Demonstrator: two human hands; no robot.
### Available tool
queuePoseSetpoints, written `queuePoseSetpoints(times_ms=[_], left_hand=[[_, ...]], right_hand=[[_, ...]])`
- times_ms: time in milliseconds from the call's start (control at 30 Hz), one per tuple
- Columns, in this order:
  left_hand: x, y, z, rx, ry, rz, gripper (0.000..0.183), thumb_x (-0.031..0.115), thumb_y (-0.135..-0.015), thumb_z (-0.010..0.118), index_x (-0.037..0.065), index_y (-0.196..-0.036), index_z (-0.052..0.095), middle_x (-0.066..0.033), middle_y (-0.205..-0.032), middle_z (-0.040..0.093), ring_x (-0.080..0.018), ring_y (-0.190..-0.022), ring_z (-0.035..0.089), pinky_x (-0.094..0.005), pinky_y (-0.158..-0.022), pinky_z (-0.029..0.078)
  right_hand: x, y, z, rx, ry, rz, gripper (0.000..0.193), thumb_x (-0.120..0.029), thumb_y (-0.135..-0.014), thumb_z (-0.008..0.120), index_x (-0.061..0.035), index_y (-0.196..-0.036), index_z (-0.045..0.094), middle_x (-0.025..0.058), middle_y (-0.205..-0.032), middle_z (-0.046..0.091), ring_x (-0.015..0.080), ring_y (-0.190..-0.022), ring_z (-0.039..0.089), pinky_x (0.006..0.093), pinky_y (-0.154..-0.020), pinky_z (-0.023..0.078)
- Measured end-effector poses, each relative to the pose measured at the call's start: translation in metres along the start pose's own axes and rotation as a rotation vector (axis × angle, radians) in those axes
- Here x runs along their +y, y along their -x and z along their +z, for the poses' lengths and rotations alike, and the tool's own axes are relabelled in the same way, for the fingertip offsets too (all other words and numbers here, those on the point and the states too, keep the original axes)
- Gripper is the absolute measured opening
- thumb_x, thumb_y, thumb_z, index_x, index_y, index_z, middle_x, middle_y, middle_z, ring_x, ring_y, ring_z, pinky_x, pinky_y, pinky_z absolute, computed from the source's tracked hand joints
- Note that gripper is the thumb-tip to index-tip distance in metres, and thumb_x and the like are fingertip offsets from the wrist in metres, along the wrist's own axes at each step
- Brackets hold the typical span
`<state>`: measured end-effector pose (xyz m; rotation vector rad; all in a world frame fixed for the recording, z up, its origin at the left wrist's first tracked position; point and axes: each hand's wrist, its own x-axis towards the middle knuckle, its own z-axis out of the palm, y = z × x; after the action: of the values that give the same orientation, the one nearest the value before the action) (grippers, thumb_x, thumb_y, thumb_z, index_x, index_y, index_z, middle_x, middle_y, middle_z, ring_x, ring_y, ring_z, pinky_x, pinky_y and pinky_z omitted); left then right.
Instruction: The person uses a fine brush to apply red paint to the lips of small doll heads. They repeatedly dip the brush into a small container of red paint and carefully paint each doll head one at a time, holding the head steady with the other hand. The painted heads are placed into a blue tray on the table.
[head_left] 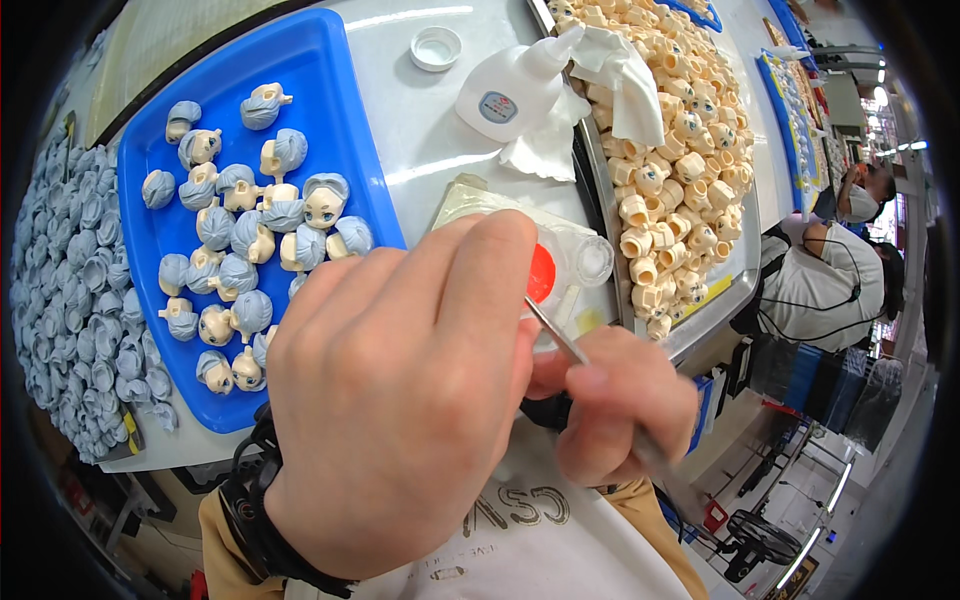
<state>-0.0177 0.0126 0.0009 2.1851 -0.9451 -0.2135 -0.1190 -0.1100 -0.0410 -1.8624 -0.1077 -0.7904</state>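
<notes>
Two hands stand close together at centre. The right hand (630,400) pinches a slim metal tool (557,331), its tip toward the left hand's fingertips, presumably for fine control. The left hand (395,370) is curled; whether it pinches anything cannot be told. Red material (541,272) lies just beyond, apparently for easy reach. The blue tray (330,125) at left holds blue-haired heads (252,236), likely separated from cream parts (692,168) heaped far right to prevent mixing.

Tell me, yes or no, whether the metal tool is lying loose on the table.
No: the right hand grips the metal tool, its slim tip sticking out beyond the grip.
</notes>
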Motion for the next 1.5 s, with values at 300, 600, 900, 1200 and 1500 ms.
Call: queuePoseSetpoints(times_ms=[300, 600, 900, 1200, 1500], left_hand=[[0.001, 0.0, -0.002, -0.008, 0.043, -0.029, 0.04, 0.001, -0.066, 0.072, 0.004, -0.103, 0.057, -0.0097, -0.092, 0.065, -0.0296, -0.075, 0.06, -0.0363, -0.067, 0.046], [-0.001, 0.0, -0.002, -0.01, 0.046, -0.014, 0.041, -0.001, -0.065, 0.071, 0.004, -0.103, 0.056, -0.0101, -0.093, 0.065, -0.0296, -0.075, 0.06, -0.0362, -0.067, 0.046], [0.0, 0.0, -0.001, -0.002, 0.042, -0.008, 0.042, -0.002, -0.065, 0.071, 0.003, -0.103, 0.056, -0.0108, -0.094, 0.065, -0.0298, -0.076, 0.06, -0.0357, -0.068, 0.047], [-0.002, 0.001, -0.001, -0.005, 0.058, -0.023, 0.041, -0.001, -0.066, 0.071, 0.003, -0.103, 0.057, -0.0105, -0.094, 0.065, -0.0294, -0.076, 0.06, -0.0359, -0.069, 0.047], [-0.002, 0.0, -0.001, 0.001, 0.063, -0.016, 0.039, -0.001, -0.066, 0.071, 0.003, -0.102, 0.057, -0.0108, -0.094, 0.065, -0.0293, -0.076, 0.06, -0.0351, -0.069, 0.047]], right_hand=[[-0.003, -0.003, -0.001, 0.131, 0.06, 0.052, 0.028, 0.011, -0.068, 0.055, 0.0062, -0.095, 0.062, 0.0124, -0.067, 0.062, 0.0186, -0.05, 0.057, 0.027, -0.046, 0.046], [-0.013, -0.018, -0.006, -0.048, 0.209, 0.103, 0.033, 0.01, -0.061, 0.057, 0.0053, -0.093, 0.064, 0.0098, -0.064, 0.061, 0.0182, -0.051, 0.057, 0.0261, -0.046, 0.044], [-0.008, -0.016, -0.012, -0.181, 0.218, -0.05, 0.046, 0.007, -0.05, 0.067, 0.0009, -0.096, 0.066, 0.0091, -0.074, 0.063, 0.0164, -0.048, 0.05, 0.026, -0.041, 0.034], [-0.008, -0.018, -0.004, 0.04, 0.181, 0.067, 0.036, 0.013, -0.058, 0.06, 0.0012, -0.092, 0.066, 0.0083, -0.063, 0.062, 0.0183, -0.046, 0.052, 0.0279, -0.042, 0.04], [-0.009, -0.026, -0.017, -0.161, 0.122, 0.052, 0.034, 0.014, -0.06, 0.064, 0.001, -0.091, 0.063, 0.0088, -0.065, 0.061, 0.0208, -0.051, 0.055, 0.0275, -0.047, 0.044]])
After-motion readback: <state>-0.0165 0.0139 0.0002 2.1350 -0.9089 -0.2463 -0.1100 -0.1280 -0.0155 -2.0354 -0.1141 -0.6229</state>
